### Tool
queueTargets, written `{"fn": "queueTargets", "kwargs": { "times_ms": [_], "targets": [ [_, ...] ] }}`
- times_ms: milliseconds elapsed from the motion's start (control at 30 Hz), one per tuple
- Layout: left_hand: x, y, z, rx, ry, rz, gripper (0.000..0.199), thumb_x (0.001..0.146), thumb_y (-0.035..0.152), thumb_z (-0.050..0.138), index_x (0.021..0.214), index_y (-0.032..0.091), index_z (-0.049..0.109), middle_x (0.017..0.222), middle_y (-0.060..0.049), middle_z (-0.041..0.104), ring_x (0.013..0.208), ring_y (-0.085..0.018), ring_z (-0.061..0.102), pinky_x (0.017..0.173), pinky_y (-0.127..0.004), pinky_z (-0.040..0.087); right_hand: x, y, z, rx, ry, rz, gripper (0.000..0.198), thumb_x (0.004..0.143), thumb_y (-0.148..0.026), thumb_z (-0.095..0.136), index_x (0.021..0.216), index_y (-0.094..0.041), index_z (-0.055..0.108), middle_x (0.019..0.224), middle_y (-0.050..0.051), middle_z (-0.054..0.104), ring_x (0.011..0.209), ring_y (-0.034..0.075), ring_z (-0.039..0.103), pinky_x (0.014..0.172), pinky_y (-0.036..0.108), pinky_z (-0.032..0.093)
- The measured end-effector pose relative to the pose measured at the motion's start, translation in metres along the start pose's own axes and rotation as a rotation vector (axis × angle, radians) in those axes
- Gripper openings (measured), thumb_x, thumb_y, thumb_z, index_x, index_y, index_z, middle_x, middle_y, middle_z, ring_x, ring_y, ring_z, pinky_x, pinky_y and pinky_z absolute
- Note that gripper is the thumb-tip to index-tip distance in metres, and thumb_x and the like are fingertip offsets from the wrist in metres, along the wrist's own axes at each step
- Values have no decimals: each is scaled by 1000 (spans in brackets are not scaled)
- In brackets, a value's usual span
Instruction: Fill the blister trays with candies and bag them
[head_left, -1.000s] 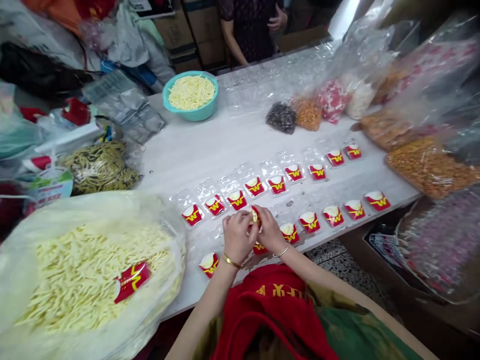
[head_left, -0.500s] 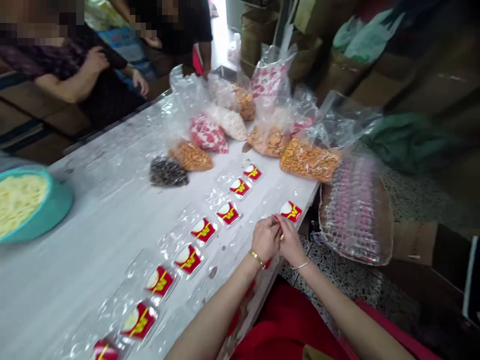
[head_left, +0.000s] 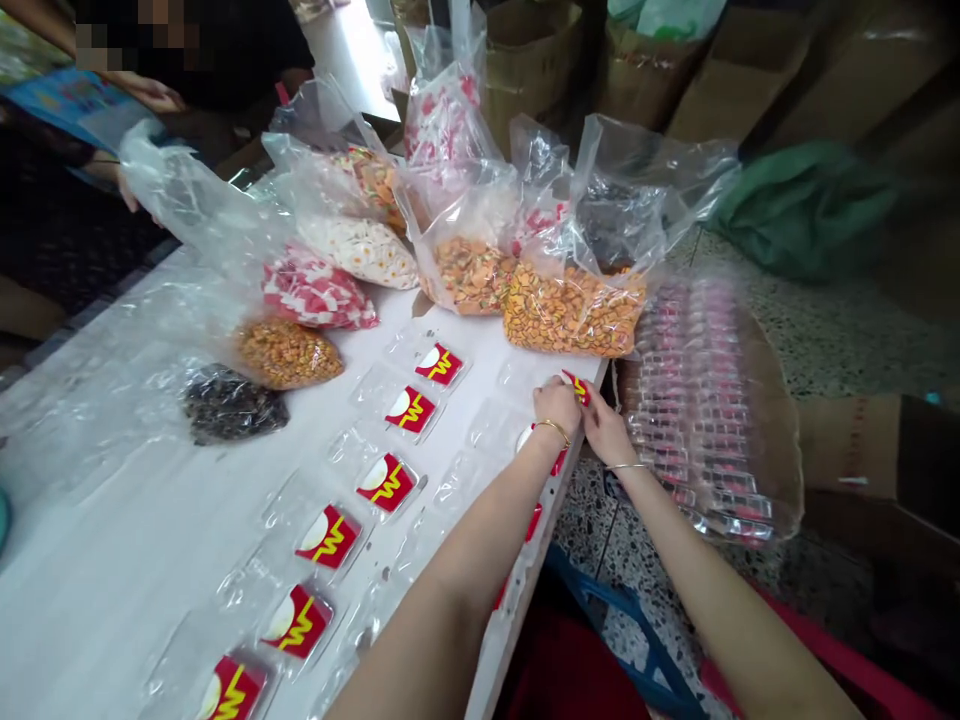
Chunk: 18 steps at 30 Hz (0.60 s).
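Observation:
My left hand [head_left: 556, 406], with a gold bangle at its wrist, is closed at the table's right edge. Touching it, my right hand [head_left: 606, 428] wears a thin silvery bangle and has its fingers bent inward. Between their fingertips is a small red fries carton [head_left: 576, 386] with a yellow zigzag; its lower part is hidden. The open clear plastic case [head_left: 517, 375] beside them is partly covered by my left hand. Nearer me, another red carton [head_left: 556, 460] shows beside my left wrist. To the left, similar cartons [head_left: 387, 482] lie in a row of open clear cases.
Across the table's far side stand clear bags of orange pieces [head_left: 574, 310], red-and-white pieces [head_left: 319, 290] and dark pieces [head_left: 234, 402]. Right of the table, a cardboard box [head_left: 784, 470] holds many closed clear cases. A blue stool [head_left: 626, 625] is below. Another person [head_left: 240, 60] stands at the far left.
The view has shifted, bringing the bags nearer. Both hands have moved farther along the table's edge to the last case, and the red carton between them now shows more plainly.

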<state>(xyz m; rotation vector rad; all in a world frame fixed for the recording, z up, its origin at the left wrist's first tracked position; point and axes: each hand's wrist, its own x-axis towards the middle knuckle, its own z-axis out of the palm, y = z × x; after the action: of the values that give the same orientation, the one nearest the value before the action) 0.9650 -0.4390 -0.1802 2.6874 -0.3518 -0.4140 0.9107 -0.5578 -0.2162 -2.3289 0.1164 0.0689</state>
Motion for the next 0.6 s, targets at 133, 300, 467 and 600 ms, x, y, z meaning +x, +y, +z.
{"fn": "queueTargets", "kwargs": {
  "times_ms": [133, 300, 467, 600],
  "targets": [
    [4, -10, 3, 34, -45, 46, 25, 88, 20, 41, 87, 14, 65, 97, -9, 60, 88, -20, 58, 88, -40, 35, 1, -2, 7, -17, -5, -39, 54, 87, -29, 45, 139, -15, 43, 101, 11, 67, 80, 20, 62, 81, 36, 50],
    [2, -25, 0, 49, -66, 86, 22, 87, 18, 43, 93, 13, 64, 100, -10, 59, 89, -19, 59, 88, -38, 34, 9, -2, 12, -83, -17, -48, 48, 86, -29, 45, 131, -12, 53, 108, 13, 67, 84, 21, 62, 83, 35, 49],
    [-1, -23, -1, 38, -32, 63, 22, 88, 20, 44, 95, 12, 64, 103, -12, 57, 92, -21, 58, 88, -39, 36, 18, -6, 4, -210, -59, -17, 46, 84, -32, 51, 128, -18, 57, 91, 9, 70, 76, 20, 62, 75, 31, 49],
    [-34, -26, -17, -45, 126, 57, 26, 89, 23, 44, 110, 16, 58, 115, -11, 54, 105, -22, 53, 90, -38, 36, 19, -9, 0, -319, -64, 10, 47, 83, -41, 54, 126, -21, 59, 87, 9, 69, 74, 21, 62, 68, 31, 47]
  ]
}}
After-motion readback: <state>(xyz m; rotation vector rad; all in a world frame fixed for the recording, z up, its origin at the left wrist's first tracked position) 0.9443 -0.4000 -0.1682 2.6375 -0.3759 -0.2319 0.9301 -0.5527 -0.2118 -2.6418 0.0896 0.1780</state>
